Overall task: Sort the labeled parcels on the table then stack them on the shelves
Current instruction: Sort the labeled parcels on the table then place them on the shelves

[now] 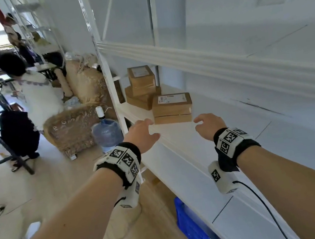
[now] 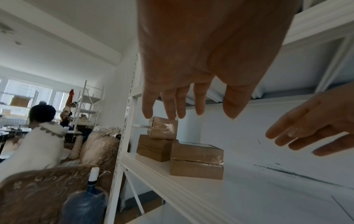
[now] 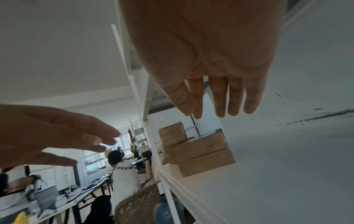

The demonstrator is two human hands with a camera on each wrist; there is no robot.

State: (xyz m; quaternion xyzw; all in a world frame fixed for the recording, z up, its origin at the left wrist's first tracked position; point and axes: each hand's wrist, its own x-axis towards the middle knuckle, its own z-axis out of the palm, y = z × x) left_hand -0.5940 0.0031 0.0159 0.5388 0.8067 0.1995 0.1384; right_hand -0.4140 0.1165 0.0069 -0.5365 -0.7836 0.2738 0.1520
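Several brown labeled parcels sit on the white shelf point(image 1: 177, 134). The nearest pair is stacked point(image 1: 172, 108) point(image 2: 197, 160) point(image 3: 203, 153), its white label facing up. Behind it, at the shelf's left end, a small parcel point(image 1: 141, 79) point(image 2: 162, 128) tops another stack point(image 1: 141, 99). My left hand point(image 1: 143, 133) point(image 2: 189, 91) and right hand point(image 1: 207, 125) point(image 3: 216, 91) hover just in front of the near stack, one on each side. Their fingers are straight and relaxed and hold nothing. Neither hand touches a parcel.
An upper shelf board point(image 1: 205, 59) hangs over the parcels. A white upright post point(image 1: 110, 81) bounds the shelf on the left. Beside it stand a water jug point(image 1: 106, 133), a patterned sofa point(image 1: 72, 128) and a crouching person point(image 1: 33, 101). A blue crate point(image 1: 193, 230) sits under the shelf.
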